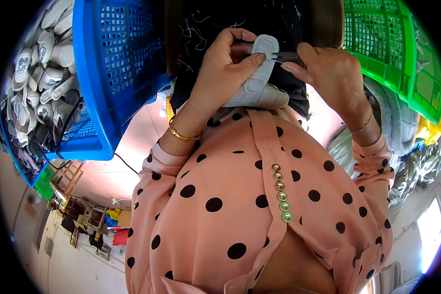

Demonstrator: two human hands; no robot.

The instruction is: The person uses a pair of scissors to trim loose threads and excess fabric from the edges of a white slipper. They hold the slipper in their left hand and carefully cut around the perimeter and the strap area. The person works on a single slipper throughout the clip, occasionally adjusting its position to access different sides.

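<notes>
Between the thumb and fingers of my left hand is a white, round-ended shoe flap with stitching along its edge. Below it a white shoe lies in my lap; the flap seems to belong to it, though my hand covers part of the join. My right hand grips small dark thread snips, whose tips touch or nearly touch the flap's right edge. Whether the blades are apart is too small to tell.
Loose threads cling to the dark cloth over my lap. A blue crate stands at left, beside a heap of white shoes. A green crate stands at right, with grey shoes or material and a yellow bag below it.
</notes>
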